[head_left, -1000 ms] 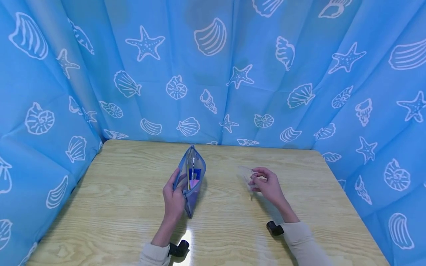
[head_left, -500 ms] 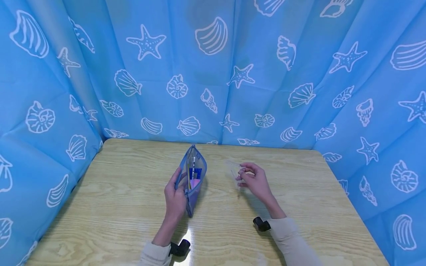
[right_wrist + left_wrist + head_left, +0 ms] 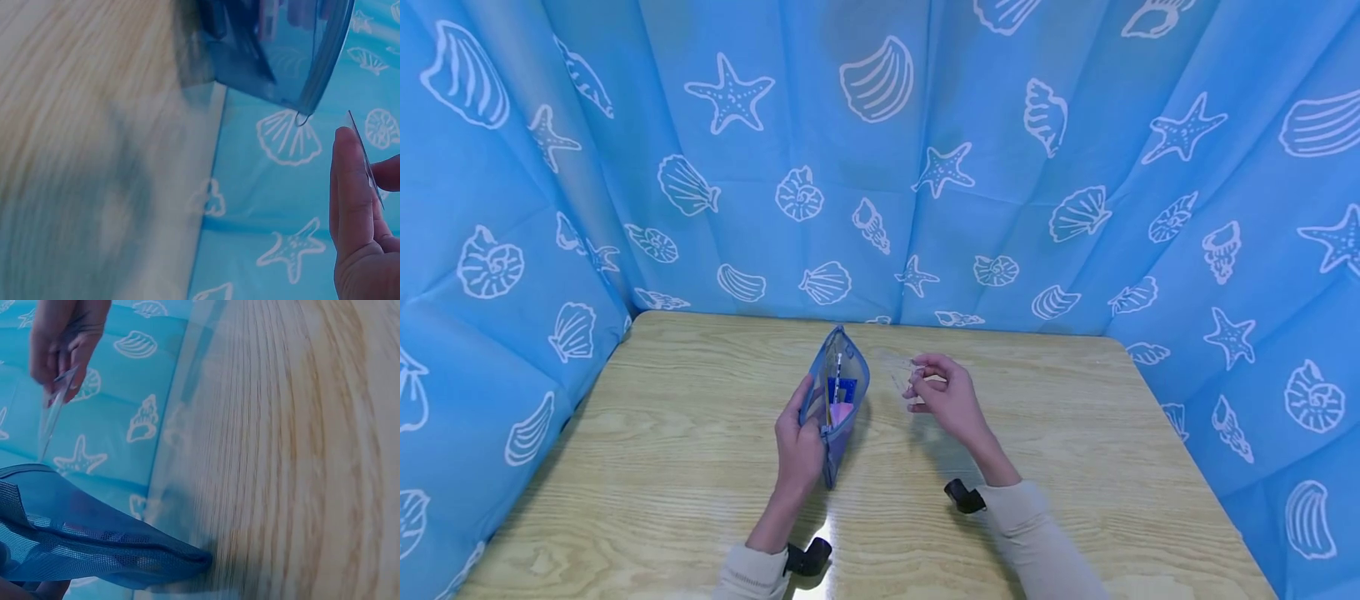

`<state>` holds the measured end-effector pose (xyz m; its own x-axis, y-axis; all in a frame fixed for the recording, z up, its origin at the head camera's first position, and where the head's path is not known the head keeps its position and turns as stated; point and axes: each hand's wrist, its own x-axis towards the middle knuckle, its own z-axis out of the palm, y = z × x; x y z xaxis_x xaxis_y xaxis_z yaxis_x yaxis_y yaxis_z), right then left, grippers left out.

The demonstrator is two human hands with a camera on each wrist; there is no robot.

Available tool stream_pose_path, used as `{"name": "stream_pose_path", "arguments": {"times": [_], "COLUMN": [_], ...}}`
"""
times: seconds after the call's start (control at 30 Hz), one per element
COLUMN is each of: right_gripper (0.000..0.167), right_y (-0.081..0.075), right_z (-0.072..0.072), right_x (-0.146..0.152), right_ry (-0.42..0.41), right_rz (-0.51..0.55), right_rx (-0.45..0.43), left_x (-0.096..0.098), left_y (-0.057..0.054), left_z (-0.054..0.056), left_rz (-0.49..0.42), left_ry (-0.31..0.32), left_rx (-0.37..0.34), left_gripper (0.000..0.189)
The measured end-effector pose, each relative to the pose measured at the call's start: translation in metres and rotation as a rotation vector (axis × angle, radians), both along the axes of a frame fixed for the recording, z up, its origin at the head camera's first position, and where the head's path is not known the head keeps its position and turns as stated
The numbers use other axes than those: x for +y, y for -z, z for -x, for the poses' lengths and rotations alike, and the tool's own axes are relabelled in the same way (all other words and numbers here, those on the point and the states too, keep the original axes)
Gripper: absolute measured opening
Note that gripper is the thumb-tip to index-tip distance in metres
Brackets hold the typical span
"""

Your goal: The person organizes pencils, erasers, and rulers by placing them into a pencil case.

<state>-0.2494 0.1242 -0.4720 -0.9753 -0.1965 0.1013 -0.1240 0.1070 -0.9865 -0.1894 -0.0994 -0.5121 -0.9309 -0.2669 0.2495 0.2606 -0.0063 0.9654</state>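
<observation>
My left hand (image 3: 799, 454) grips the near side of a blue mesh zip pouch (image 3: 852, 433), which stands with its mouth spread. Inside the pouch show a striped pencil (image 3: 838, 371), a blue flat piece (image 3: 850, 387) and a pink piece (image 3: 841, 412). To the right of the pouch, my right hand (image 3: 951, 400) pinches a thin, clear plastic set square (image 3: 897, 373) between thumb and fingers. In the right wrist view the set square (image 3: 362, 150) appears edge-on, apart from the pouch (image 3: 300, 87). The left wrist view shows it pointing down above the pouch's edge (image 3: 112, 528).
Both hands are over a light wood-grain table (image 3: 647, 450). A blue curtain (image 3: 880, 167) with white shells and starfish hangs behind it and along the sides. Black wrist cameras sit at the left cuff (image 3: 808, 557) and right cuff (image 3: 964, 497).
My right hand has moved left with the set square, closer to the pouch. The left hand and the pouch have shifted only slightly to the right.
</observation>
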Motion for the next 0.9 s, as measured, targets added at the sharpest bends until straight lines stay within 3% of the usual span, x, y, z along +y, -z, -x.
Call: {"name": "stream_pose_path", "arguments": {"times": [0.5, 0.9], "right_gripper": [0.028, 0.031], "right_y": [-0.019, -0.022], "right_z": [0.002, 0.004], "right_x": [-0.028, -0.044], "right_ry": [-0.018, -0.038], "right_rz": [-0.035, -0.128], "right_rx": [-0.006, -0.002], "left_x": [0.006, 0.006], "left_y": [-0.002, -0.001], "left_z": [0.000, 0.000], "left_rz": [0.090, 0.113], "left_ry": [-0.007, 0.032], "left_rx": [0.007, 0.026], "left_gripper": [0.063, 0.056]}}
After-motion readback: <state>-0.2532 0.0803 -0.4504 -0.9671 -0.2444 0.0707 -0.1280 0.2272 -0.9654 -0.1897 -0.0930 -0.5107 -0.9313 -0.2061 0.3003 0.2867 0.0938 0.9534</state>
